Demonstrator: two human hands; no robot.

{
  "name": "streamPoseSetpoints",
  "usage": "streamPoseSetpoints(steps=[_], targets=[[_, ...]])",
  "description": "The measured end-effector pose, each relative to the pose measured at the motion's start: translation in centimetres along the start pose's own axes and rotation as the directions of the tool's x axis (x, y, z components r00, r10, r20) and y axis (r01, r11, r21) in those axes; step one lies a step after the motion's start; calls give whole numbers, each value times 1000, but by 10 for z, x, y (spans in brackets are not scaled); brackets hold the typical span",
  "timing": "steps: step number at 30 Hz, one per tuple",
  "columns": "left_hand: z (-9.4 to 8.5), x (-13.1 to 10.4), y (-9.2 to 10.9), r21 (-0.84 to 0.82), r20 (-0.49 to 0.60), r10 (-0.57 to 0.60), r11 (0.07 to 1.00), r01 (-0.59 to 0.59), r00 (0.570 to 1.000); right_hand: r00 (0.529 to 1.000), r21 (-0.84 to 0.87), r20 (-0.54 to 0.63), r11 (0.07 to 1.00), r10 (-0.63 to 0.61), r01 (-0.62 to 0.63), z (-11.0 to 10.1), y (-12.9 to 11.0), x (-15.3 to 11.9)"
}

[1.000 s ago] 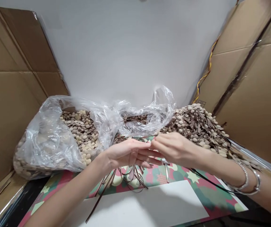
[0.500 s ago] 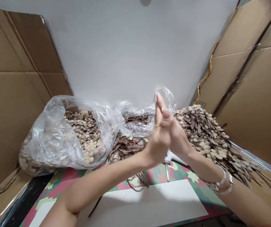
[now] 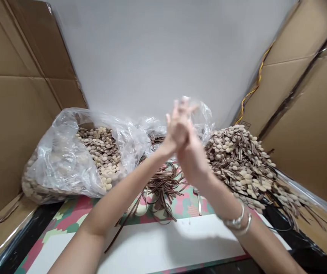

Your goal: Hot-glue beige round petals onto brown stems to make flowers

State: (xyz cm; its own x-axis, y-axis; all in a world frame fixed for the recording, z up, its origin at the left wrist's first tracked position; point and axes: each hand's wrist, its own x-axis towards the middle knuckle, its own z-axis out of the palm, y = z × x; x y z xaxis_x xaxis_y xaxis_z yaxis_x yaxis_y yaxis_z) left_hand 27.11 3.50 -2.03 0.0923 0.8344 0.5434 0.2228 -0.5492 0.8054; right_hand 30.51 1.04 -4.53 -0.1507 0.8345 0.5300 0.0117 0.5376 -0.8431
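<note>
My left hand (image 3: 177, 131) and my right hand (image 3: 193, 161) are raised in front of me, palms against each other, blurred by motion. The left fingers are stretched out and spread, and the right hand lies flat along them. No object shows between the palms, though their contact area is hidden. Below the hands, a tangle of thin brown strips (image 3: 163, 182) lies on the patterned cover. A metal rod of a tool (image 3: 199, 203) is partly hidden behind my right wrist, which has bracelets on it.
At left, a clear plastic bag (image 3: 66, 163) holds many pale flat discs (image 3: 103, 152). A pile of similar discs with brown strips (image 3: 243, 163) is on the right. White sheet (image 3: 180, 243) lies in front. Cardboard walls (image 3: 308, 95) flank both sides; a yellow twisted wire (image 3: 256, 85) hangs at right.
My hands have shifted left while staying together. The left fingers, upright and together before, are now spread. The view has also moved slightly, and more of the brown strips shows.
</note>
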Motion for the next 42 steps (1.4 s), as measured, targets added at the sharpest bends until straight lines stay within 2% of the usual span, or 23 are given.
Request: streamPoseSetpoints(steps=[1, 2, 3, 4, 5, 7, 8, 9, 10, 12, 13, 16, 18, 20, 22, 24, 26, 28, 31, 34, 38, 40, 42], targets=[[0, 0, -2, -16, -2, -84, 996, 84, 996, 1000, -1, 16, 1000, 9, -9, -2, 3, 1], [2, -3, -4, -22, -30, -114, 993, 113, 993, 999, -26, 45, 1000, 5, -3, -6, 6, 4], [4, -9, -5, -8, -18, -81, 997, 81, 997, 994, -87, 112, 996, -15, 25, -12, 7, 9], [7, -17, -7, 30, -41, 5, 1000, -4, 999, 985, -190, 164, 978, -52, 83, -20, 7, 16], [9, -27, -9, 86, -9, 143, 986, -142, 990, 964, -294, 255, 943, -77, 153, -30, 6, 23], [4, -45, -17, 162, 159, 363, 908, -387, 918, 951, -337, 294, 920, -98, 199, -54, 2, 39], [-5, -51, -22, 181, 260, 418, 865, -469, 871, 957, -306, 273, 934, -102, 187, -68, 0, 45], [-17, -55, -28, 205, 350, 415, 841, -501, 840, 973, -234, 209, 962, -95, 144, -83, -2, 49], [-33, -57, -34, 260, 369, 372, 838, -479, 852, 991, -147, 115, 986, -67, 83, -99, -4, 51], [-73, -58, -45, 428, 243, 276, 830, -358, 930, 994, -1, -94, 999, 48, -48, -127, -3, 49], [-94, -58, -49, 539, 212, 190, 795, -277, 959, 983, 27, -150, 995, 103, -100, -140, -2, 44], [-153, -53, -56, 778, 67, 38, 624, -76, 997, 965, -5, -11, 965, 263, -264, -166, 12, 20], [-186, -49, -61, 807, 27, 23, 589, -35, 999, 955, -64, 9, 953, 296, -295, -176, 26, -1], [-213, -46, -71, 832, 34, 18, 553, -38, 999, 962, -209, 11, 941, 274, -266, -183, 44, -22], [-232, -46, -82, 882, 57, -50, 470, -27, 997, 956, -484, 146, 861, 256, -157, -188, 63, -43], [-240, -50, -93, 913, 88, -224, 408, 12, 971, 880, -739, 322, 673, 350, 2, -190, 82, -63], [-238, -56, -101, 906, 174, -407, 424, 17, 897, 809, -867, 387, 473, 443, 155, -184, 100, -80], [-231, -62, -108, 879, 267, -501, 476, 5, 823, 807, -914, 382, 312, 451, 258, -174, 114, -91], [-225, -63, -116, 867, 310, -541, 498, 0, 782, 846, -938, 347, 163, 406, 307, -155, 123, -97], [-228, -60, -123, 873, 323, -573, 488, -3, 754, 872, -942, 329, 57, 363, 332, -143, 120, -93], [-233, -63, -127, 872, 329, -573, 489, -10, 751, 913, -926, 364, -34, 186, 376, -144, 107, -93], [-234, -68, -127, 872, 319, -555, 489, -8, 768, 931, -936, 349, -7, 108, 352, -153, 100, -98], [-236, -74, -124, 874, 299, -534, 485, -3, 791, 952, -952, 301, 85, 63, 295, -164, 93, -105]])
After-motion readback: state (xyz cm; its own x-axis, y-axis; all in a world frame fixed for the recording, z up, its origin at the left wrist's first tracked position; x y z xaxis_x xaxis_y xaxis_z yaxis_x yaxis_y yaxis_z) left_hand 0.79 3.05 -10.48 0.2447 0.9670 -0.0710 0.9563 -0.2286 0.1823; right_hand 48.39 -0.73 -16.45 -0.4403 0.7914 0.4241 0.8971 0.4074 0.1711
